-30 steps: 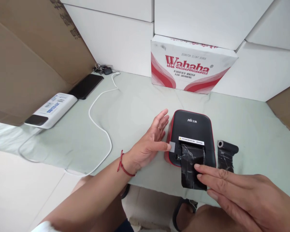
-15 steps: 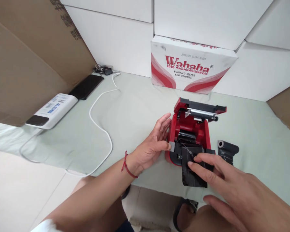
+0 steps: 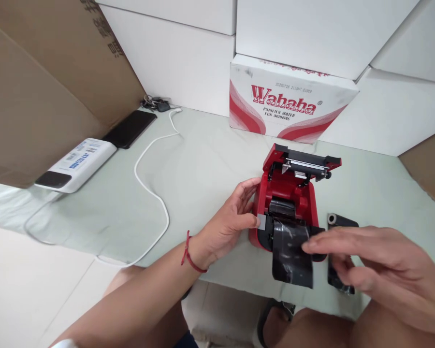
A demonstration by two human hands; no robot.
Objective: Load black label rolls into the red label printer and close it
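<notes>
A red and black label printer [image 3: 313, 203] sits on the cloth with its lid [image 3: 304, 157] raised. Inside lies a roll of black ribbon [image 3: 282, 207], and a flat length of black ribbon [image 3: 292, 261] hangs over the printer's front edge. My left hand [image 3: 235, 212] grips the printer's left side, thumb on the grey patch at the front corner. Over the printer's right front is my right hand [image 3: 369, 256], its index finger stretched to the ribbon's right edge; whether it touches is hard to tell. A second black ribbon roll [image 3: 342, 221] lies partly hidden behind that hand.
Behind the printer stands a white and red Wahaha box [image 3: 293, 104] against white boxes. To the left are a white cable [image 3: 141, 179], a white device [image 3: 78, 164], a dark phone [image 3: 132, 128] and keys [image 3: 155, 103]. The table's front edge runs just below the printer.
My right hand has slid right, off the middle of the hanging ribbon to its right edge. The ribbon now lies flatter and shows more of its width. My left hand keeps its hold.
</notes>
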